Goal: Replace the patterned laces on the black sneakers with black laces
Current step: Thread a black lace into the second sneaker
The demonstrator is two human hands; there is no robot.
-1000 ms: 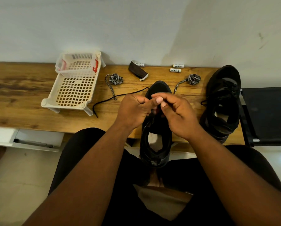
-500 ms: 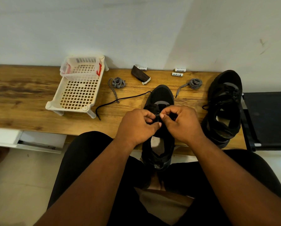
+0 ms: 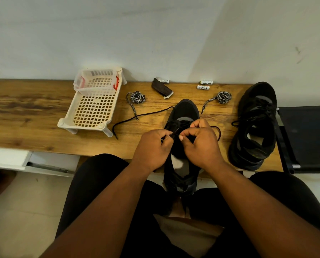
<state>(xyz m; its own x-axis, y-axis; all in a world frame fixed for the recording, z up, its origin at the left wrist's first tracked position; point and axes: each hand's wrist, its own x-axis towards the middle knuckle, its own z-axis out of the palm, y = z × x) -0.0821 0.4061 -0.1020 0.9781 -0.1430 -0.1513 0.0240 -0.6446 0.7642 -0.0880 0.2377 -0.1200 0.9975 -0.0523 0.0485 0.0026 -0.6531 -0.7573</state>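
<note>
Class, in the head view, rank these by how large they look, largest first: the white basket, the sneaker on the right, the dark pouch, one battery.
1. White basket and sneaker on the right: look alike, so unranked.
2. Dark pouch.
3. Battery.

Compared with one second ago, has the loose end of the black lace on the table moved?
No. The loose end of the black lace keeps its place on the table, just right of the near right leg of the white basket.
</note>
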